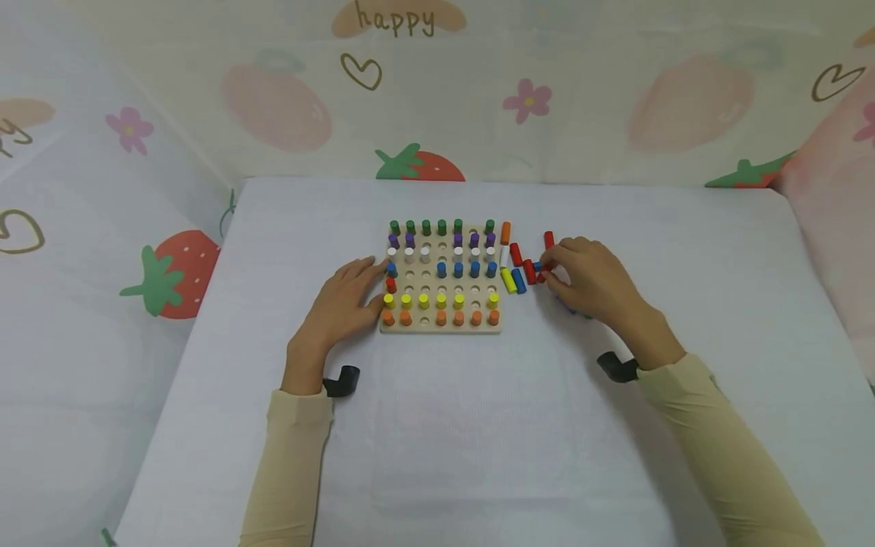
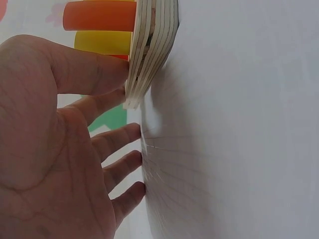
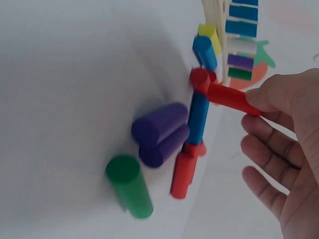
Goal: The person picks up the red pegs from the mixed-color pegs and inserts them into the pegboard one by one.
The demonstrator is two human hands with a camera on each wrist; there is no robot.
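A wooden pegboard [image 1: 440, 329] carries rows of coloured pegs: green, purple, white, blue, yellow and orange, with a single red peg [image 1: 391, 286] at the left end of its row. My left hand [image 1: 345, 302] rests at the board's left edge, thumb [image 2: 94, 69] against the layered side and the other fingers spread on the cloth. To the right of the board, my right hand [image 1: 593, 277] pinches a red peg [image 3: 232, 98] between thumb and index finger. That peg is tilted above the loose pegs. Several holes in the board stand bare.
Loose pegs lie right of the board: an orange peg [image 1: 506, 232], a white peg [image 1: 504, 256], a yellow peg [image 1: 509, 280], several red and blue ones. Purple pegs [image 3: 159, 122] and a green peg [image 3: 129, 186] lie under my right hand. White cloth [image 1: 478, 425] covers the table.
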